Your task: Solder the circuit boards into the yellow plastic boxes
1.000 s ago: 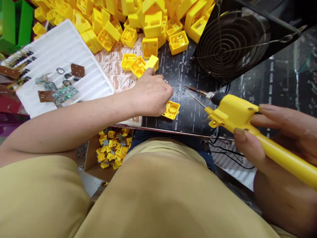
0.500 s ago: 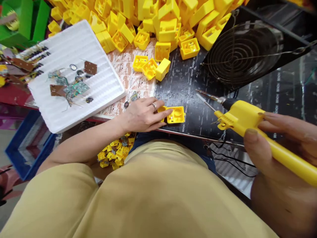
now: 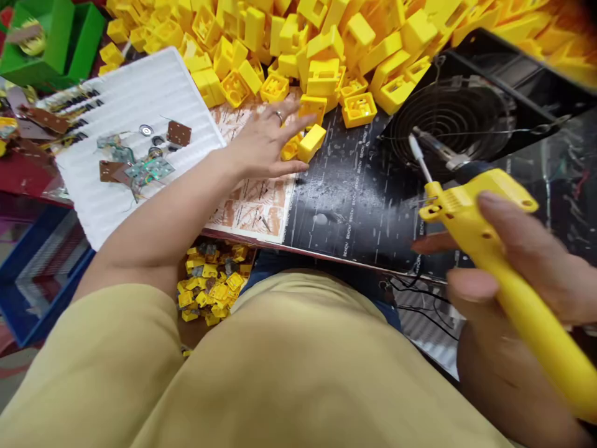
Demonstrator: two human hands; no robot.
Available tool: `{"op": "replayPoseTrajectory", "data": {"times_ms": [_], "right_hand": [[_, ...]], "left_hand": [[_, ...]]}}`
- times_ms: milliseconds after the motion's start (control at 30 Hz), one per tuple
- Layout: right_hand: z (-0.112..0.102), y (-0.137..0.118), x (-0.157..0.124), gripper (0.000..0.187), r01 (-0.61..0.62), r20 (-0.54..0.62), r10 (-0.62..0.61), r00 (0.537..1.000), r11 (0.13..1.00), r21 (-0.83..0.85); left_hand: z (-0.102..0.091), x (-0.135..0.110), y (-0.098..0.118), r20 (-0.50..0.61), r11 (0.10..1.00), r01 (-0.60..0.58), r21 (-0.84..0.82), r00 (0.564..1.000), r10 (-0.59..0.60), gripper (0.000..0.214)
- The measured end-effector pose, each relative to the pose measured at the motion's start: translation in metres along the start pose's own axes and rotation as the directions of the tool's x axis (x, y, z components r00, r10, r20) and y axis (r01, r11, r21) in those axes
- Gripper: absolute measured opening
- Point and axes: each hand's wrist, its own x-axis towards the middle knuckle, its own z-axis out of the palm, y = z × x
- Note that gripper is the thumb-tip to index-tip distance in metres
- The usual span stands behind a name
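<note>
My left hand [image 3: 263, 142] reaches over the patterned paper toward the loose yellow plastic housings [image 3: 311, 142], fingers spread and empty, a ring on one finger. Its fingertips are almost at a small yellow block and the edge of the big yellow pile [image 3: 298, 43]. My right hand [image 3: 522, 261] grips a yellow soldering gun [image 3: 485, 230] whose metal tip [image 3: 417, 152] points up-left over the black fan grille [image 3: 448, 118]. The black mat [image 3: 354, 199] lies between both hands.
A white ribbed tray [image 3: 121, 162] at left carries brown circuit boards and small parts. Green bins [image 3: 51, 37] stand at far left, a blue crate [image 3: 37, 274] below. A box of small yellow pieces [image 3: 209, 286] sits under the board edge. My knees fill the foreground.
My left hand let go of the yellow housing at the mat's near edge and moved up toward the pile; that housing is gone from view. The soldering gun tilted upward.
</note>
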Motion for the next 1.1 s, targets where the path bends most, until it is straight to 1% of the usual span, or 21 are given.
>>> {"op": "replayPoseTrajectory", "data": {"times_ms": [33, 67, 100, 167, 233, 267, 333, 400, 433, 500, 567, 633, 700, 767, 833, 900, 967, 1000, 1033, 1067, 1100], "right_hand": [[0.001, -0.001, 0.004, 0.055, 0.055, -0.003, -0.055, 0.999, 0.998, 0.013], [0.002, 0.000, 0.008, 0.050, 0.110, 0.006, -0.110, 0.994, 0.994, 0.013], [0.004, 0.001, 0.011, 0.044, 0.157, 0.025, -0.157, 0.987, 0.988, 0.002], [0.008, 0.004, 0.016, 0.032, 0.209, 0.052, -0.207, 0.977, 0.977, -0.035], [0.014, 0.007, 0.021, 0.026, 0.230, 0.061, -0.229, 0.972, 0.973, -0.014], [0.017, 0.008, 0.023, 0.028, 0.238, 0.064, -0.238, 0.969, 0.971, 0.007], [0.025, 0.008, 0.027, 0.031, 0.250, 0.088, -0.252, 0.964, 0.968, 0.029], [0.035, 0.006, 0.032, 0.030, 0.259, 0.109, -0.260, 0.959, 0.965, 0.031], [0.041, 0.004, 0.035, 0.029, 0.263, 0.122, -0.265, 0.957, 0.964, 0.033], [0.053, 0.001, 0.040, 0.037, 0.269, 0.165, -0.272, 0.948, 0.962, 0.039], [0.065, -0.001, 0.043, 0.040, 0.264, 0.194, -0.266, 0.944, 0.964, 0.036], [0.070, 0.000, 0.043, 0.031, 0.234, 0.219, -0.237, 0.947, 0.971, 0.040], [0.068, 0.003, 0.041, 0.027, 0.213, 0.247, -0.232, 0.941, 0.972, 0.099], [0.059, 0.007, 0.037, 0.028, 0.212, 0.311, -0.265, 0.912, 0.958, 0.195], [0.049, 0.010, 0.034, 0.028, 0.230, 0.361, -0.301, 0.883, 0.946, 0.227], [0.043, 0.011, 0.030, 0.037, 0.239, 0.373, -0.285, 0.883, 0.957, 0.166], [0.043, 0.008, 0.028, 0.054, 0.248, 0.330, -0.241, 0.913, 0.969, 0.023], [0.045, 0.006, 0.027, 0.058, 0.252, 0.298, -0.227, 0.927, 0.967, -0.048], [0.047, 0.004, 0.026, 0.057, 0.245, 0.271, -0.213, 0.939, 0.965, -0.092], [0.049, 0.003, 0.025, 0.052, 0.231, 0.249, -0.200, 0.948, 0.968, -0.102], [0.051, 0.002, 0.023, 0.044, 0.212, 0.241, -0.189, 0.952, 0.974, -0.075]], "left_hand": [[0.006, 0.009, 0.004, 0.021, 1.000, 0.005, -0.004, 1.000, -0.005, 0.082], [0.010, 0.012, 0.012, 0.042, 1.000, 0.005, 0.001, 0.999, -0.005, 0.079], [0.012, 0.010, 0.023, 0.062, 1.000, 0.003, 0.015, 0.998, -0.004, 0.075], [0.012, -0.006, 0.049, 0.094, 0.998, -0.024, 0.062, 0.995, 0.018, 0.067], [0.008, -0.028, 0.071, 0.131, 0.995, -0.080, 0.066, 0.989, 0.071, 0.071], [0.005, -0.037, 0.077, 0.150, 0.994, -0.095, 0.052, 0.985, 0.086, 0.075], [-0.002, -0.052, 0.077, 0.206, 0.990, -0.143, 0.009, 0.969, 0.138, 0.083], [-0.008, -0.059, 0.065, 0.234, 0.977, -0.212, -0.036, 0.948, 0.215, 0.086], [-0.009, -0.060, 0.059, 0.237, 0.966, -0.251, -0.053, 0.937, 0.257, 0.084], [-0.009, -0.060, 0.051, 0.218, 0.951, -0.303, -0.065, 0.925, 0.310, 0.074], [-0.005, -0.056, 0.052, 0.178, 0.959, -0.281, -0.026, 0.943, 0.281, 0.064], [0.001, -0.051, 0.061, 0.109, 0.978, -0.204, 0.034, 0.974, 0.200, 0.063], [0.007, -0.046, 0.074, 0.036, 0.987, -0.137, 0.087, 0.990, 0.135, 0.071], [0.010, -0.044, 0.084, 0.007, 0.988, -0.117, 0.104, 0.993, 0.117, 0.080], [0.009, -0.045, 0.089, 0.037, 0.989, -0.113, 0.096, 0.993, 0.110, 0.091], [0.004, -0.050, 0.088, 0.100, 0.989, -0.130, 0.074, 0.987, 0.123, 0.098], [-0.002, -0.055, 0.087, 0.144, 0.984, -0.170, 0.062, 0.977, 0.159, 0.088], [-0.004, -0.056, 0.087, 0.157, 0.981, -0.186, 0.061, 0.972, 0.174, 0.079], [-0.005, -0.057, 0.087, 0.165, 0.979, -0.192, 0.062, 0.970, 0.180, 0.069], [-0.005, -0.056, 0.087, 0.170, 0.980, -0.185, 0.069, 0.970, 0.171, 0.060], [-0.004, -0.055, 0.087, 0.170, 0.983, -0.170, 0.075, 0.973, 0.155, 0.056]]}}
